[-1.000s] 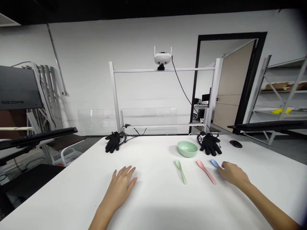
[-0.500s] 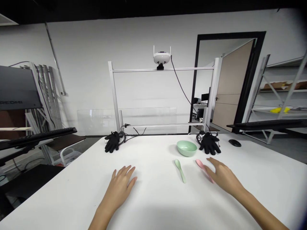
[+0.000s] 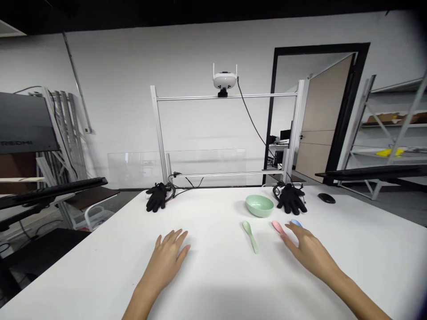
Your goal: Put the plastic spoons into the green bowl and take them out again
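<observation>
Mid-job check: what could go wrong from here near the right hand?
The right hand hides parts of the pink spoon and the blue spoon, so it might nudge one spoon into the other. With both handles mostly hidden in this view, a grip could be misjudged. The green bowl sits close to a black glove, so a sideways bump might push them together.

Brightly and evenly lit across the white tabletop point(image 3: 210, 262), shaded softly at bottom center. Stretched wide-angle toward the sides, darkened and blurred at the right corners.
</observation>
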{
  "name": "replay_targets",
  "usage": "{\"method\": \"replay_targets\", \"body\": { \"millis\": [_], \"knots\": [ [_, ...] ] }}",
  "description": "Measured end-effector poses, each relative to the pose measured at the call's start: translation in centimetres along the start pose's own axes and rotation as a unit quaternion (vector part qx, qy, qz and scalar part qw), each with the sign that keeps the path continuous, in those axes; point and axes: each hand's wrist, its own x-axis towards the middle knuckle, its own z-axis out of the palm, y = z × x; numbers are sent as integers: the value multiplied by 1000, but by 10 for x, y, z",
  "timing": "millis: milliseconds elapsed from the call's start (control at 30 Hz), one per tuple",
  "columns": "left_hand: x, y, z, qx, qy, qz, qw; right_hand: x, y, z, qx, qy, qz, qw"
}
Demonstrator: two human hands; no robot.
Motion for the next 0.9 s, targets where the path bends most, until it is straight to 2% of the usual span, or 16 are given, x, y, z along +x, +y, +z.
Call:
{"method": "replay_targets", "body": {
  "millis": [333, 900],
  "knots": [
    [0, 2, -3, -3, -1, 0, 1000, -2, -10, -12, 20, -17, 9, 1000],
    [1, 2, -2, -7, 0, 3, 1000, -1, -13, -12, 22, -23, 11, 999]
  ]
}}
